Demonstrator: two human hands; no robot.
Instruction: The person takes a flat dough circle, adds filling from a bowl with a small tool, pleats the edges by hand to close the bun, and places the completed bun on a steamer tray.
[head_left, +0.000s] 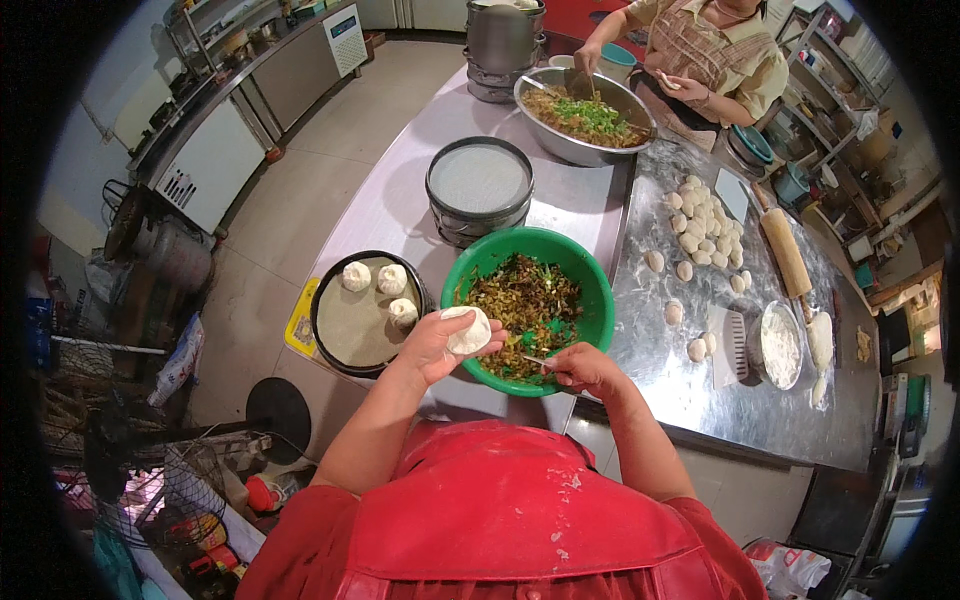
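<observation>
My left hand (442, 346) holds a flat round dough wrapper (468, 330) on its palm and fingers, the thumb on its edge, over the near left rim of a green plastic bowl (602, 300). Chopped vegetable filling (525, 300) lies in the bowl. My right hand (587, 367) grips a thin utensil (536, 361), its tip at the filling; its shape is partly hidden. Left of the bowl, a round steamer tray (352, 322) bears three pleated buns (392, 279).
Stacked steamers (480, 176) stand behind the green bowl. At the back, a co-worker (705, 60) reaches into a large metal bowl (592, 154). Dough pieces (705, 225), a rolling pin (786, 251), a white scraper (726, 345) and a flour bowl (780, 345) occupy the metal worktop at right.
</observation>
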